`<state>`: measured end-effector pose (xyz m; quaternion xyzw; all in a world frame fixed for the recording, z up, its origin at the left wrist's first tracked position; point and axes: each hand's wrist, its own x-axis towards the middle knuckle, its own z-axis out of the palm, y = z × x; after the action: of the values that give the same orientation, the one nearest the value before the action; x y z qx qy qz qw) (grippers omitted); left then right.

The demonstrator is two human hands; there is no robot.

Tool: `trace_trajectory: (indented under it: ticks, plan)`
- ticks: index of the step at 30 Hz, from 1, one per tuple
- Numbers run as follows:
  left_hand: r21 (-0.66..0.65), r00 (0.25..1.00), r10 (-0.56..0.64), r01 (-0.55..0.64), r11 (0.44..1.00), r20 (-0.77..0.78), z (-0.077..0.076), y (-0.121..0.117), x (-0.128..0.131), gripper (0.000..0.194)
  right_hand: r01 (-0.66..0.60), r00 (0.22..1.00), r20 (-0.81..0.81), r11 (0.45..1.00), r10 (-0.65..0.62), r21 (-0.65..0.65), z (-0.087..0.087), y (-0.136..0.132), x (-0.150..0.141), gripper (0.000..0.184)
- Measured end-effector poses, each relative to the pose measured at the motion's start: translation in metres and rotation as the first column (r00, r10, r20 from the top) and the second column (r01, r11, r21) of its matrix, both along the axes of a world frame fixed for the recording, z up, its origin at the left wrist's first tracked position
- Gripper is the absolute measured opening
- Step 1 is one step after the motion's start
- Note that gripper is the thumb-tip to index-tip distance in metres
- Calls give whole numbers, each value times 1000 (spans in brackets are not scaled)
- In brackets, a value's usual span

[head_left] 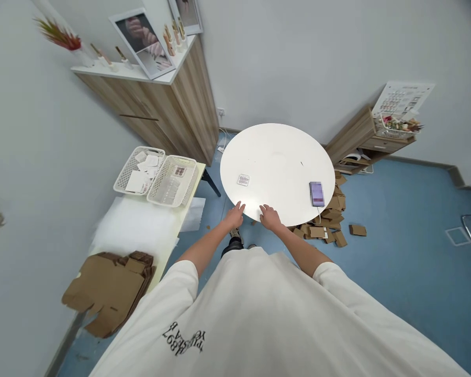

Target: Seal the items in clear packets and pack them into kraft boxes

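Clear case (243, 180) — contents too small to identify; phone (316, 193) screen pixelated | Left hand (235, 215), right hand (270, 217) apart at near edge of round table (275, 149) — fingers loosely parted, gripping nothing | Case on tabletop beyond left hand; white surface spans to phone | Left basket (123, 175) holds white cards (138, 181); adjoining basket (190, 182), translucent pieces (168, 189)

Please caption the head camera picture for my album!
Left hand and right hand at the edge of a white table with a small case and phone on it.
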<state>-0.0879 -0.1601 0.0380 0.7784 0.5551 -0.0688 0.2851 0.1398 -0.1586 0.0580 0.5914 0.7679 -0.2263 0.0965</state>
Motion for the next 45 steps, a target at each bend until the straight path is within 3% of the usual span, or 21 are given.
trace_trajectory:
  ticks: [6, 12, 17, 23, 29, 36, 41, 45]
  plan:
    - [-21, 995, 104, -104, 994, -15, 14, -42, -17, 69, -70, 997, -32, 998, 69, 0, 7, -23, -18, 53]
    - [6, 976, 217, -217, 976, -19, 18, -74, -52, 70, -189, 980, -53, 982, 190, 9, 7, -29, -58, 55]
    - [57, 941, 339, -338, 939, -10, 21, -110, -104, 68, -323, 942, -96, 946, 323, 9, 5, -35, -119, 56]
    - [66, 886, 464, -463, 884, 0, 24, -157, -187, 64, -436, 896, -110, 899, 431, -30, 9, -56, -211, 56]
    - [75, 875, 483, -484, 872, 21, 24, -191, -268, 58, -455, 886, -128, 889, 447, -47, 6, -88, -300, 54]
    - [134, 835, 548, -550, 824, 55, 18, -225, -345, 53, -520, 847, -161, 853, 507, -45, 5, -120, -400, 53]
    - [157, 827, 560, -561, 813, 56, 12, -240, -376, 48, -527, 844, -146, 848, 516, -49, -2, -129, -437, 51]
    - [136, 847, 531, -529, 838, 25, 6, -226, -387, 41, -499, 866, -80, 862, 493, -88, -10, -125, -447, 51]
